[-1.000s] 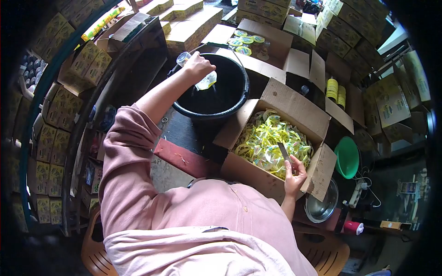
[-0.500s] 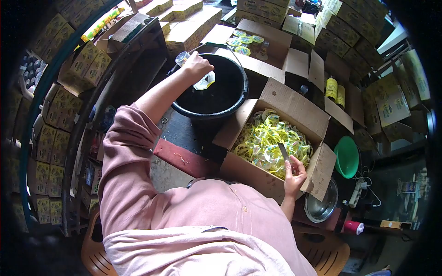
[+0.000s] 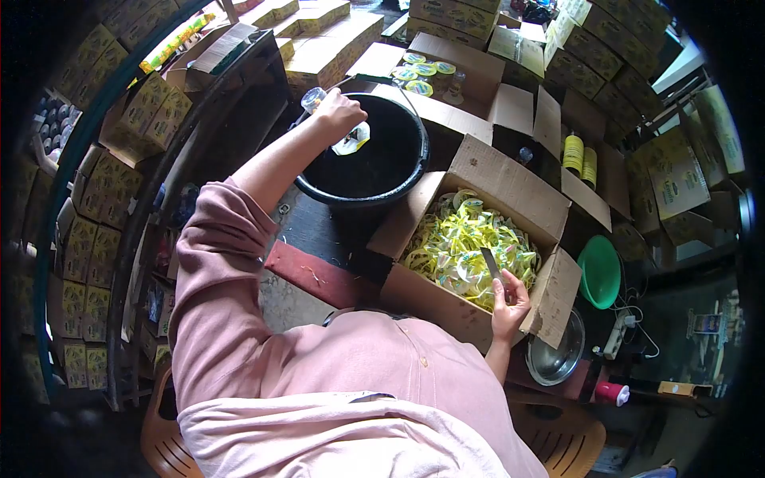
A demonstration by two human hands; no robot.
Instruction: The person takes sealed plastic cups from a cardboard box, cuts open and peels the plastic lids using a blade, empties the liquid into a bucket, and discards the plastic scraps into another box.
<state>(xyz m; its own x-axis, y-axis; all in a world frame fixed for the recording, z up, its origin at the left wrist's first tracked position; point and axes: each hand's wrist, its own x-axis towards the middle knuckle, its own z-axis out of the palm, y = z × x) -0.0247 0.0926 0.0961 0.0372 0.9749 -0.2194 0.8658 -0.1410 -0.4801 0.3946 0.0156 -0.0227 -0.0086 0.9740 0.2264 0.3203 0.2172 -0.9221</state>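
Left hand (image 3: 341, 113) grips a tilted cup (image 3: 313, 99) over the bucket (image 3: 362, 198), right hand (image 3: 510, 304) a blade (image 3: 489, 261) above the carton (image 3: 510, 177) of yellow strips (image 3: 458, 245)!

Left fingers (image 3: 355, 109) hold cup (image 3: 312, 99) over bucket (image 3: 365, 200); right fingers (image 3: 518, 291), blade (image 3: 490, 261).

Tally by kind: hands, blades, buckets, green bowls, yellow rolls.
Hands: 2 (left hand, right hand)
Blade: 1
Bucket: 1
Green bowl: 1
Yellow rolls: 2
Total: 7
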